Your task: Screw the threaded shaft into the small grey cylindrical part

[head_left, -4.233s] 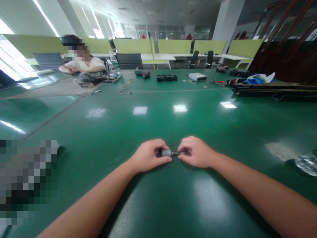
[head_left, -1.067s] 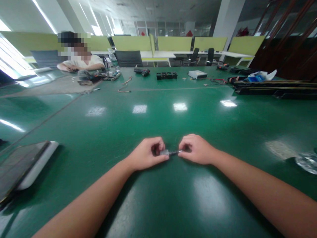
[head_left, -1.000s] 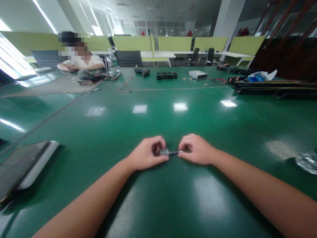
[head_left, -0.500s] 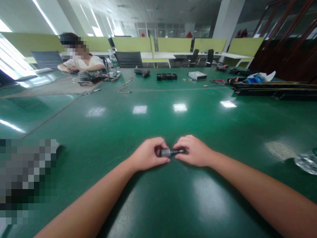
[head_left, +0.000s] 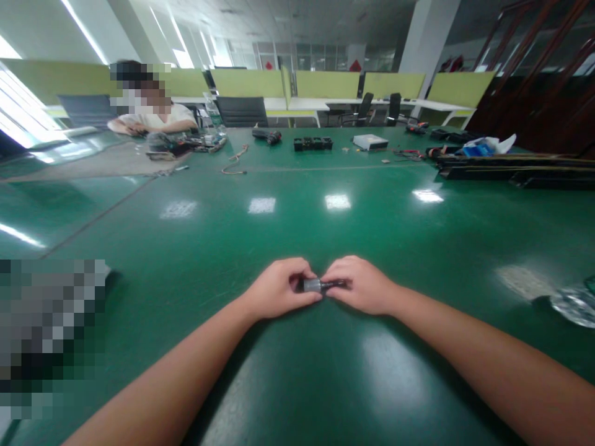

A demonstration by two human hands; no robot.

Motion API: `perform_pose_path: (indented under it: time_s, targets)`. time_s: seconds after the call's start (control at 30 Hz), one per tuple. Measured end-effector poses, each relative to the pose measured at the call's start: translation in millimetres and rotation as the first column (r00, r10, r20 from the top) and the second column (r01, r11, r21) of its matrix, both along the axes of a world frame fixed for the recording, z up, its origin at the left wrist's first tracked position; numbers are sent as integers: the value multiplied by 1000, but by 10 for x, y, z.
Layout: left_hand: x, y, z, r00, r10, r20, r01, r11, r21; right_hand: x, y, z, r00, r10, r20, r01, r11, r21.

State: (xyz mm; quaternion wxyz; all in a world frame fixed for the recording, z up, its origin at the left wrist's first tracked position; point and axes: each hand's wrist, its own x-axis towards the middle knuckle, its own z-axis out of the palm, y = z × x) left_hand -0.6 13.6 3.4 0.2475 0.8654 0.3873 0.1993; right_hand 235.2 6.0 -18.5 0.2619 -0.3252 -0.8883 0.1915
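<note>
Low over the green table (head_left: 297,235), my two hands meet around a small grey metal cylinder (head_left: 312,285) with a thin dark shaft (head_left: 332,284) pointing right. My left hand (head_left: 281,288) is curled around the cylinder's left end, thumb below and fingers above. On the other side, my right hand (head_left: 360,284) pinches the shaft, its thumb and fingertips close to the left fingertips. The outer ends of the part are hidden within the hands, and its exact kind is too small to make out.
Across the table a person (head_left: 158,118) sits near a pile of parts (head_left: 186,144). A power drill (head_left: 266,136), a black tray (head_left: 313,144) and a white box (head_left: 370,142) stand along the far side. Long black bars (head_left: 515,167) lie far right; clear plastic (head_left: 574,306) is nearer.
My right hand has shifted slightly left along the shaft, closer to my left hand. The left hand keeps its hold on the cylinder, almost still.
</note>
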Motion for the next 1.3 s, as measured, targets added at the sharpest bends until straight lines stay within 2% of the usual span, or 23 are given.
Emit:
perform_pose_path:
  time_s: [0.9, 1.3]
  targets:
    - [-22, 2, -20, 1000, -19, 14, 19, 1000, -7, 34, -2, 8, 1000, 15, -6, -15, 1000, -7]
    - [-34, 1, -23, 1000, -15, 8, 15, 1000, -14, 44, -8, 8, 1000, -20, 6, 20, 999, -33]
